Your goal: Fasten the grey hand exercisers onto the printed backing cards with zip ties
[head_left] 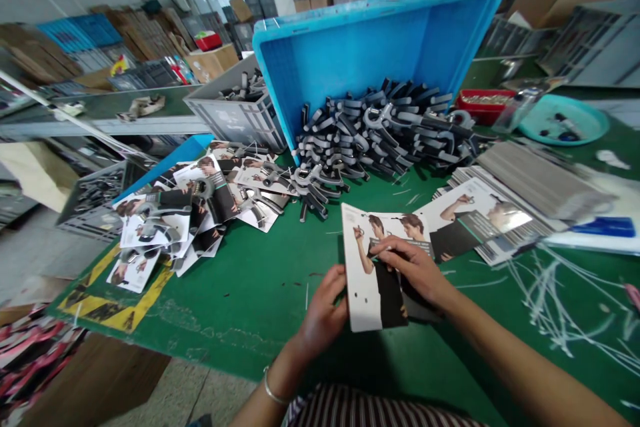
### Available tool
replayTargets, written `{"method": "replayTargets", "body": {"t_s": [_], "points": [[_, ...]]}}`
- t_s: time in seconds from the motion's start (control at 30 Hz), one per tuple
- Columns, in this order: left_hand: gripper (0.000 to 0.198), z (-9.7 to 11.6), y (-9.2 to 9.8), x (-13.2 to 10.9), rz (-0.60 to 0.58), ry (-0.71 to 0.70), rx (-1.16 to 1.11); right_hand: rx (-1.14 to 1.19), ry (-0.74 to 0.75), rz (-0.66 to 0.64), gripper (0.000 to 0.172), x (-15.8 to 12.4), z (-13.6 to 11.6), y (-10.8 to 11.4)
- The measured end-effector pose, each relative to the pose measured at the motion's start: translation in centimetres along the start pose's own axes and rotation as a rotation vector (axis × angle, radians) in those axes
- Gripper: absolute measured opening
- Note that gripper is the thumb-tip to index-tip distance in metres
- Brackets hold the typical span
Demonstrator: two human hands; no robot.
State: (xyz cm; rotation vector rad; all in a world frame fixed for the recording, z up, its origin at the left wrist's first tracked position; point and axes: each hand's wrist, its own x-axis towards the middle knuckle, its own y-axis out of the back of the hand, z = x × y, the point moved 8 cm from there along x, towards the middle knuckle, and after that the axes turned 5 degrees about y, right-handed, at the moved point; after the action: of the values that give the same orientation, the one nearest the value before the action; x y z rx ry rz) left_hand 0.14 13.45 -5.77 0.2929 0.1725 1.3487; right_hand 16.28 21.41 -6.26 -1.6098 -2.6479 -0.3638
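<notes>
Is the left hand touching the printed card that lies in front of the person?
Touching. The head view shows the left hand with its fingers curled over the left edge of the printed card, with no gap between them; the right hand rests on the card too.

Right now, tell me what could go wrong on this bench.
The finished carded grippers lie heaped over the green table's left edge and could slide off. The loose hand grippers spilling from the tipped blue crate may creep toward the printed card held by left hand and right hand.
</notes>
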Motion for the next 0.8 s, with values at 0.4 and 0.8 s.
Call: {"method": "replayTargets", "body": {"t_s": [0.4, 0.8], "points": [[0.017, 1.8, 2.4, 3.7, 0.052, -0.009, 0.14, 0.162, -0.075, 0.063, 0.028, -0.1, 0.4, -0.1], [0.012, -1.3, 1.2, 6.2, 0.128, 0.188, -0.02, -0.089, 0.134, 0.091, 0.023, 0.7, -1.4, 0.0]]}}
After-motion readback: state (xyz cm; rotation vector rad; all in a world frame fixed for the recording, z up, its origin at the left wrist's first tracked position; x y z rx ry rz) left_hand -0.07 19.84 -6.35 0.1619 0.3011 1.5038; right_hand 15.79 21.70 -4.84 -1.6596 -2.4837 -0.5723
